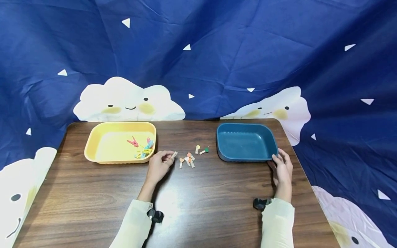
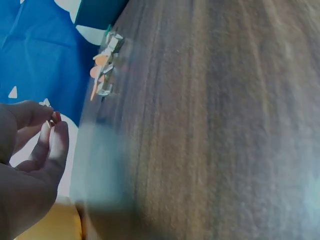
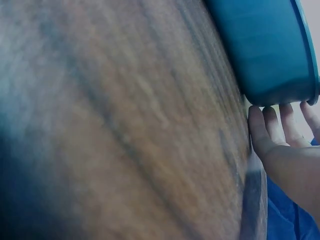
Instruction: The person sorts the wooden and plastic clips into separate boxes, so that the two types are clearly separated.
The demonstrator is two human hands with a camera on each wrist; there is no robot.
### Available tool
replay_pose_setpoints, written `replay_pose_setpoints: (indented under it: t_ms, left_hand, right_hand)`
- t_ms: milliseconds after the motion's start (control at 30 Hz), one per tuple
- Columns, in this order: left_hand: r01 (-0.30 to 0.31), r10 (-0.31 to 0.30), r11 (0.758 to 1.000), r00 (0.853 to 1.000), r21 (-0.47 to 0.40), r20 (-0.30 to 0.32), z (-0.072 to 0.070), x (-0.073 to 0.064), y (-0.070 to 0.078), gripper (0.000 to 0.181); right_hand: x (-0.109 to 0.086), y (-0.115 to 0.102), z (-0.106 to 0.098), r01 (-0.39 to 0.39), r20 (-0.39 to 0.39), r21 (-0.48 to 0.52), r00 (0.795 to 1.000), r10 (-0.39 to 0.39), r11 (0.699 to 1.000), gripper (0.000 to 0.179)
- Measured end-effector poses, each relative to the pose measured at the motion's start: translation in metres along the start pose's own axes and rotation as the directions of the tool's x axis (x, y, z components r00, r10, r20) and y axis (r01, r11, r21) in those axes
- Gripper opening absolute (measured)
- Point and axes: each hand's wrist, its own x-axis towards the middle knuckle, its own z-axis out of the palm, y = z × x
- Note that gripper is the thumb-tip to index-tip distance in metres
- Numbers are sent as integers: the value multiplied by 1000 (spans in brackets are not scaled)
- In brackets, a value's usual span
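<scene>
My left hand (image 1: 159,166), beside the yellow bin's right end, pinches a small wooden clothespin (image 1: 175,154) between thumb and fingertips. In the left wrist view the fingers mostly cover that clothespin. Just right of it lie several small wooden clothespins with coloured tops, among them one with an orange top (image 1: 181,160) and one with a green top (image 1: 206,150). My right hand (image 1: 283,169) rests its fingertips against the near right corner of a dark blue plastic bin (image 1: 245,159). In the right wrist view its fingers (image 3: 290,125) reach fairly straight to the bin's wall.
A yellow bin (image 1: 121,162) stands at the back left of the wooden table (image 1: 198,199). Inside it lie a red clothespin (image 1: 133,141) and a small pile of coloured clothespins (image 1: 145,151). A blue curtain (image 1: 211,62) with clouds hangs behind the table.
</scene>
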Motion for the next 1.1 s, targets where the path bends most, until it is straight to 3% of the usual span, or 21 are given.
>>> replay_pose_setpoints:
  t_ms: [200,567,1100]
  left_hand:
    - [38,-35,995,999,-94,33,0,2,1,20]
    - [92,-77,979,993,-184,91,4,4,10,22]
    - [-4,31,981,990,-193,135,17,11,25,23]
  right_hand:
    - [1,1,0,-10,-3,-9,1000,10,1000,40]
    - [0,2,0,10,5,11,1000,-10,1000,43]
    - [0,3,0,12,6,38,1000,-12,999,45]
